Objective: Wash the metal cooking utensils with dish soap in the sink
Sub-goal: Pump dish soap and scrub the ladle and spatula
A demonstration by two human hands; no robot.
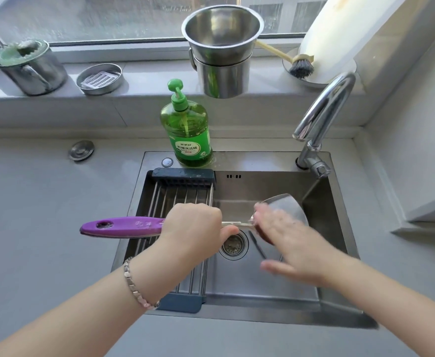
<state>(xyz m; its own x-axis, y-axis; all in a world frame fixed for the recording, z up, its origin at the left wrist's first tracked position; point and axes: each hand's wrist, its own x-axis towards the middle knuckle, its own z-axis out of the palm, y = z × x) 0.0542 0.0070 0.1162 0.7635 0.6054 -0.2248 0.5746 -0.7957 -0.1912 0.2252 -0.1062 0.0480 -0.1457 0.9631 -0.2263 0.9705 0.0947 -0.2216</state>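
Observation:
A metal spatula (287, 206) with a purple handle lies level over the steel sink (275, 287). My left hand (194, 228) is closed around the spatula where the handle meets the metal shaft. My right hand (288, 243) is blurred, its fingers spread flat against the spatula's blade, which it partly hides. A green dish soap bottle (189, 132) with a pump stands on the sink's back rim. The tap (322, 117) curves over the right rear corner; I cannot tell if water runs.
A dark drain rack (177, 188) spans the sink's left part. On the window ledge stand two stacked steel pots (221, 57), a lidded steel cup (29, 68), a round steel dish (99, 78) and a dish brush (299, 67). Grey counter surrounds the sink.

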